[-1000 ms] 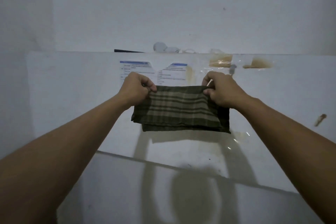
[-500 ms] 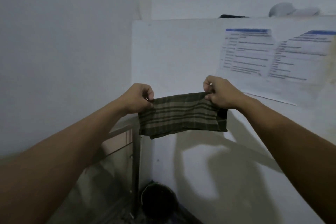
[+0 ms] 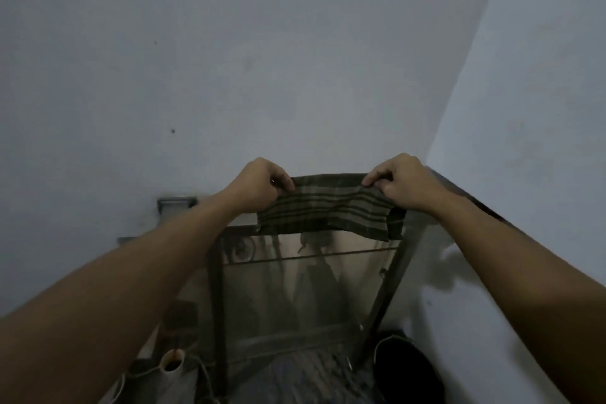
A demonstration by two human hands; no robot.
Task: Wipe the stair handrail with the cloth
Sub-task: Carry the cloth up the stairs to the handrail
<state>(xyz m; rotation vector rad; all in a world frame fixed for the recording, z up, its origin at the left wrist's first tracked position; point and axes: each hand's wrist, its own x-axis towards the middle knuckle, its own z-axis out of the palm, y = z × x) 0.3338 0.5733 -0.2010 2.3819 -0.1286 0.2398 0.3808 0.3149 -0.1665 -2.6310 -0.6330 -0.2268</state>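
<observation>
A folded dark green striped cloth (image 3: 331,210) is stretched between my two hands at the centre of the view. My left hand (image 3: 260,185) pinches its left top corner and my right hand (image 3: 401,182) pinches its right top corner. Just below and behind the cloth is a dark metal railing frame (image 3: 218,292) with a thin crossbar (image 3: 311,256); its top rail (image 3: 239,227) runs right under the cloth's lower edge. I cannot tell whether the cloth touches the rail.
A plain white wall (image 3: 229,59) fills the upper view. A white slanted panel (image 3: 524,128) rises on the right. A dark round container (image 3: 405,371) sits at the bottom right, a small cup-like object (image 3: 173,362) at the bottom left, and a grey wall bracket (image 3: 175,203) left of my left hand.
My view has swung left, away from the white panel with the paper notices, onto the metal railing. Both hands keep the same pinch on the cloth, now held over the railing's top.
</observation>
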